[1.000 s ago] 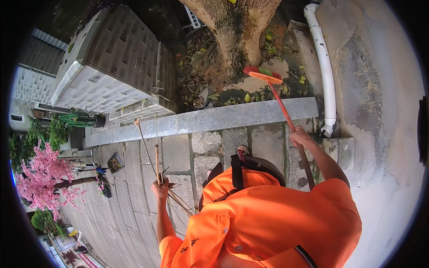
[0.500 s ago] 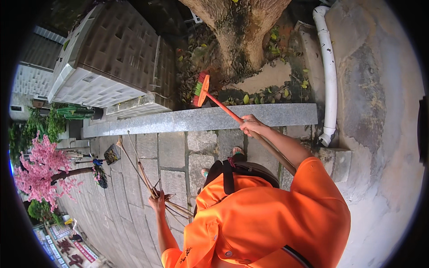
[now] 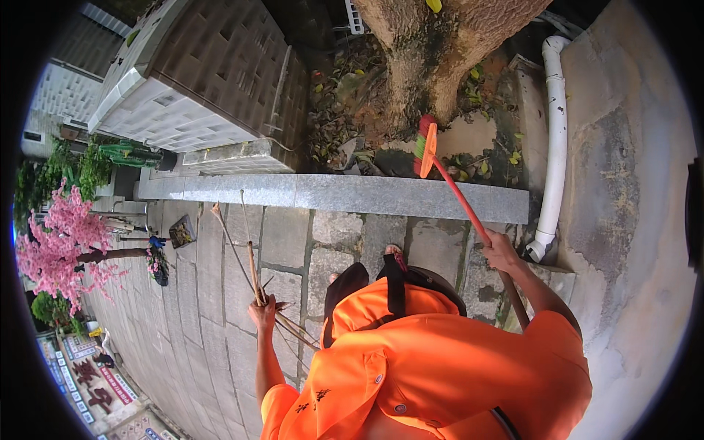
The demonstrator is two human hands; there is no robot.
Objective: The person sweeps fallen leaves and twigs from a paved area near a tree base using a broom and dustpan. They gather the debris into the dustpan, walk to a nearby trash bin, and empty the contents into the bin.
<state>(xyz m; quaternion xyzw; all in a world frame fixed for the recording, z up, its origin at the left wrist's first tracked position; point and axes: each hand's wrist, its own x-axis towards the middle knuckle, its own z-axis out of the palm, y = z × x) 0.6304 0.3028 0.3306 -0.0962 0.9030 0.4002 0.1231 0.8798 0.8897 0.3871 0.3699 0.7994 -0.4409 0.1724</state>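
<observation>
The broom [image 3: 463,203] had swung rightward, bringing its bristles [image 3: 420,146] near the trunk [image 3: 423,70], ahead of the right hand [image 3: 501,254] gripping it; the left hand [image 3: 262,314] clutched sticks [image 3: 254,273].

Hands, quantity two: left hand [image 3: 262,313], right hand [image 3: 501,251]; broom [image 3: 469,211], one; bundle of sticks [image 3: 254,277], one; thick tree trunk [image 3: 429,62], one; white pipe [image 3: 556,139], one; stone curb [image 3: 411,192], one; pink blossom tree [image 3: 66,238], one

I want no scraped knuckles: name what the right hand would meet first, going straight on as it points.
The right hand would probably meet the grey stone ledge first, though depth is unclear and it might pass above.
</observation>
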